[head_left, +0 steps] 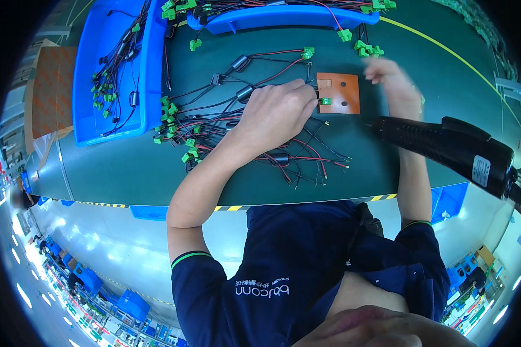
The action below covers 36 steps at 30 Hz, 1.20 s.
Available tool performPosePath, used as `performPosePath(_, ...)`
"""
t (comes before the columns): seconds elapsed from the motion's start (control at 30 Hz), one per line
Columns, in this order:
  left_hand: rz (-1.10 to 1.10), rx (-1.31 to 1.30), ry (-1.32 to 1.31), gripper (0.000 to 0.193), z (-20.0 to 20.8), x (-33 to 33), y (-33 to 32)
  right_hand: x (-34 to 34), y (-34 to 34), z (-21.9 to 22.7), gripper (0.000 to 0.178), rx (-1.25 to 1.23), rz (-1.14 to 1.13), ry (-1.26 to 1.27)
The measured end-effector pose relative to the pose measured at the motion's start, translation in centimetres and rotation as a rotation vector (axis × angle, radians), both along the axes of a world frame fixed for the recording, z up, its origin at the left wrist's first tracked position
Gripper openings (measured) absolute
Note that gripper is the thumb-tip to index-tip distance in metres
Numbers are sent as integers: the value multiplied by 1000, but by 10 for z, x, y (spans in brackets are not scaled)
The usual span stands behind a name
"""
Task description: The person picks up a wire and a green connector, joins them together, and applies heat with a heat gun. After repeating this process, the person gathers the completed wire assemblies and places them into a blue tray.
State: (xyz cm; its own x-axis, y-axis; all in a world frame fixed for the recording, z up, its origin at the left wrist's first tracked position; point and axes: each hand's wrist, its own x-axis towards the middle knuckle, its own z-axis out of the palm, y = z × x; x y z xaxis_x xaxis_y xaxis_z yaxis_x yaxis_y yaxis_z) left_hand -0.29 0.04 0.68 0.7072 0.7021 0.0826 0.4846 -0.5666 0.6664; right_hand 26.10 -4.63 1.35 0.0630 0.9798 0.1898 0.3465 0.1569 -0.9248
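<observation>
The left hand [279, 111], fingers pinched narrow on something hidden, seems to be steadying the small green plug [326, 101] at the orange block's [352, 94] near left corner, so the next move likely needs stillness, while the right hand's [392, 82] fingers blur too much to tell.

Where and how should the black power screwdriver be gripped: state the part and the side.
Grip the black power screwdriver around its thick barrel, probably from the person's right: its narrow nose points left toward the orange plate, and the barrel is broader to grasp.
</observation>
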Motion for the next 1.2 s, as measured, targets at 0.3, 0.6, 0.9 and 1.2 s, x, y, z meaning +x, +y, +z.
performPosePath(0.3,-4,-54,-46,11,-4,0,7,-31,-19,59,52,428,197,371)
performPosePath(0.6,13,-39,-10,12,-6,2,5,-65,9,57,28,386,369,616)
performPosePath(0.9,22,-34,-8,14,-7,1,6,-73,21,42,29,372,338,609)
performPosePath(1.2,20,-47,-11,15,-9,0,7,-86,21,42,32,358,235,562)
